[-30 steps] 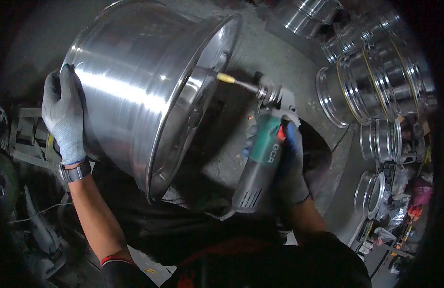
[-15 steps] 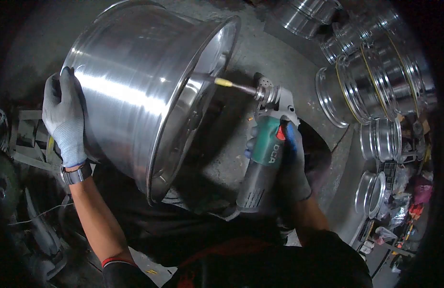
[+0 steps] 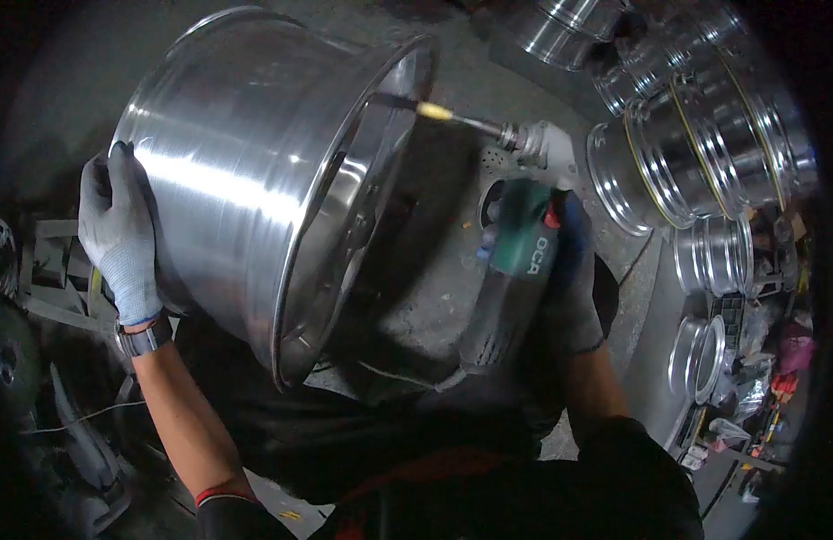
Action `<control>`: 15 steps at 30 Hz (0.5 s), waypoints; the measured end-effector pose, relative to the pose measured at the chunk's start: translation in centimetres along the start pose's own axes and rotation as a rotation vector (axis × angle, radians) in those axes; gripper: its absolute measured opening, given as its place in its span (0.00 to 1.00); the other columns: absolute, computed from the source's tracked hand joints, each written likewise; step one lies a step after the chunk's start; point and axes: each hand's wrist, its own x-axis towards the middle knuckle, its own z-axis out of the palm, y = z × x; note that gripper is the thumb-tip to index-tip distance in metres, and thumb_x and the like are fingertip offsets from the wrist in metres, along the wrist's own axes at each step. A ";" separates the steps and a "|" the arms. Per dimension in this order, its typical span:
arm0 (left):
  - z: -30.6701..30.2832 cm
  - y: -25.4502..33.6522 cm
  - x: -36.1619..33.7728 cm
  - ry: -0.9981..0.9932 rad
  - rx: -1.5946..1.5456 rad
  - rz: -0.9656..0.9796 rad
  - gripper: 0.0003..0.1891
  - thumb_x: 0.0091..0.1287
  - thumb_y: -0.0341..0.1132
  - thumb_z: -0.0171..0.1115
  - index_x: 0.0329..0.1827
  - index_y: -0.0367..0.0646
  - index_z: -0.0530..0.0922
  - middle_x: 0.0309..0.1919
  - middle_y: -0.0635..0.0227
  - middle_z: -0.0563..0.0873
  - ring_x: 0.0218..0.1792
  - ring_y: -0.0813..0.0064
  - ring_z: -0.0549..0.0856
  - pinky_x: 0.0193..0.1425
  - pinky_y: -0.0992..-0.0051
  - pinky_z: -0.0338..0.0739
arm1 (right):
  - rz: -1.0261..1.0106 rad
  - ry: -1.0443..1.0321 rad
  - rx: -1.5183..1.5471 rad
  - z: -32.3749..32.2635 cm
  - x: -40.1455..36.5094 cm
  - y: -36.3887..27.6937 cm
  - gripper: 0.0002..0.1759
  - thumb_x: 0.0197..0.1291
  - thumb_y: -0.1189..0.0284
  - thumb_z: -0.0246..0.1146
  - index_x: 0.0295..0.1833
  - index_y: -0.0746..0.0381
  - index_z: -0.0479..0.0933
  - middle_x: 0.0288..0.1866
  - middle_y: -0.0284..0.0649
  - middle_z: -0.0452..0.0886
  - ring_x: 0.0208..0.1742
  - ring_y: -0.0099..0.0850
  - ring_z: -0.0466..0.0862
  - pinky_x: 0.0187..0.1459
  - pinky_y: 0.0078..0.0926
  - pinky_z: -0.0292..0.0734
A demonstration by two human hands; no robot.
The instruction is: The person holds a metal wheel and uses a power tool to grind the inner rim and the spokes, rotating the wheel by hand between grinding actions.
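A large silver wheel rim (image 3: 228, 171) lies tilted at the upper left, its open face turned right. My left hand (image 3: 120, 229), in a grey glove with a watch at the wrist, grips its left edge with the thumb over the barrel. In my right hand (image 3: 574, 279), also gloved, is a green and black power grinder (image 3: 515, 243), slightly blurred. From the grinder's head a thin shaft with a yellow band (image 3: 434, 111) reaches left, its dark tip at the rim's upper inner edge. The fingers on the grinder's far side are partly hidden.
Stacked silver rims (image 3: 695, 148) stand at the upper right, with smaller rims (image 3: 695, 360) below. Plastic bags and tools (image 3: 749, 396) lie at the far right. A metal frame (image 3: 57, 270) and a cable are at the left. Grey floor (image 3: 425, 306) shows between rim and grinder.
My right hand and the grinder have moved right, and the grinder's head and shaft have shifted up and right. The rim has shifted slightly left. My left hand keeps its hold.
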 end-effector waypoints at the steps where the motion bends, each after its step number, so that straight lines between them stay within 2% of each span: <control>1: 0.0 0.0 0.0 -0.010 -0.007 -0.020 0.23 0.80 0.53 0.57 0.56 0.39 0.83 0.43 0.60 0.90 0.43 0.71 0.85 0.53 0.69 0.78 | -0.001 0.000 0.000 -0.2 -0.2 0.0 0.36 0.78 0.43 0.51 0.74 0.62 0.70 0.57 0.50 0.84 0.52 0.42 0.88 0.56 0.47 0.85; 3: 0.0 0.1 0.1 -0.021 -0.017 -0.037 0.23 0.80 0.53 0.57 0.57 0.39 0.83 0.44 0.60 0.90 0.44 0.71 0.85 0.54 0.69 0.78 | 0.024 -0.021 -0.085 -0.5 -0.4 0.0 0.37 0.78 0.43 0.52 0.75 0.62 0.69 0.56 0.49 0.84 0.52 0.42 0.88 0.58 0.47 0.85; 5: 0.0 0.1 0.1 -0.014 -0.017 -0.026 0.22 0.80 0.50 0.59 0.57 0.37 0.84 0.42 0.64 0.89 0.43 0.77 0.82 0.52 0.74 0.76 | 0.028 -0.042 -0.047 -0.4 -0.2 -0.2 0.36 0.78 0.43 0.52 0.74 0.62 0.70 0.56 0.49 0.84 0.52 0.41 0.88 0.57 0.46 0.86; 7: -0.2 0.3 0.1 -0.002 0.005 -0.004 0.22 0.80 0.49 0.59 0.56 0.37 0.84 0.42 0.65 0.89 0.43 0.78 0.82 0.52 0.75 0.76 | 0.032 -0.061 -0.010 0.0 0.0 -0.6 0.36 0.78 0.43 0.52 0.74 0.62 0.70 0.56 0.48 0.84 0.51 0.41 0.88 0.57 0.46 0.86; 9: 0.0 0.2 0.1 0.012 0.025 0.018 0.21 0.80 0.49 0.59 0.56 0.37 0.84 0.42 0.66 0.89 0.42 0.78 0.82 0.52 0.75 0.76 | -0.030 0.034 -0.022 0.7 0.2 -1.1 0.35 0.77 0.43 0.53 0.73 0.61 0.71 0.55 0.46 0.84 0.50 0.40 0.88 0.55 0.44 0.87; 13: 0.1 -0.3 0.3 0.004 -0.017 -0.003 0.21 0.80 0.49 0.60 0.55 0.37 0.85 0.42 0.66 0.89 0.43 0.80 0.82 0.52 0.75 0.76 | -0.067 0.065 -0.104 -0.1 0.5 -1.3 0.35 0.77 0.42 0.53 0.71 0.62 0.73 0.54 0.45 0.85 0.49 0.39 0.89 0.52 0.42 0.87; 15: 0.0 -0.3 0.3 -0.003 -0.016 -0.010 0.21 0.80 0.49 0.60 0.55 0.37 0.85 0.42 0.67 0.89 0.43 0.80 0.82 0.52 0.75 0.76 | -0.016 0.160 -0.154 0.5 0.3 -1.3 0.39 0.78 0.39 0.47 0.70 0.64 0.74 0.54 0.49 0.85 0.48 0.42 0.87 0.51 0.43 0.87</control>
